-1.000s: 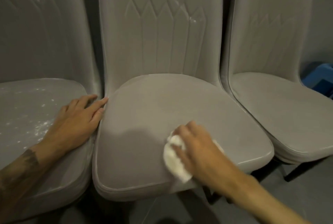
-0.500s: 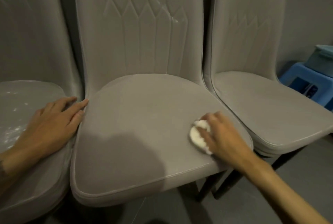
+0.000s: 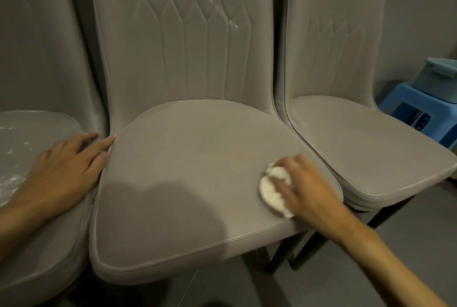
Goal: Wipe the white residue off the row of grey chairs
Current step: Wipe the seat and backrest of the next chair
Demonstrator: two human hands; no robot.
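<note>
Three grey chairs stand side by side. My right hand (image 3: 305, 188) holds a crumpled white cloth (image 3: 273, 191) pressed against the right front part of the middle chair's seat (image 3: 188, 183). My left hand (image 3: 64, 170) rests flat, fingers straight, on the right edge of the left chair's seat (image 3: 29, 133), fingertips reaching the gap beside the middle chair. White residue (image 3: 10, 183) speckles the left seat. A few white flecks (image 3: 232, 23) sit on the middle chair's backrest. The right chair's seat (image 3: 366, 148) looks clean.
A blue plastic stool (image 3: 415, 111) with a pale green lidded box (image 3: 437, 79) on it stands at the far right by the wall. Dark chair legs (image 3: 294, 254) and grey floor (image 3: 408, 237) show below the seats.
My right hand with the cloth has slid from the seat's front middle to its right front part. The left hand has stayed in place.
</note>
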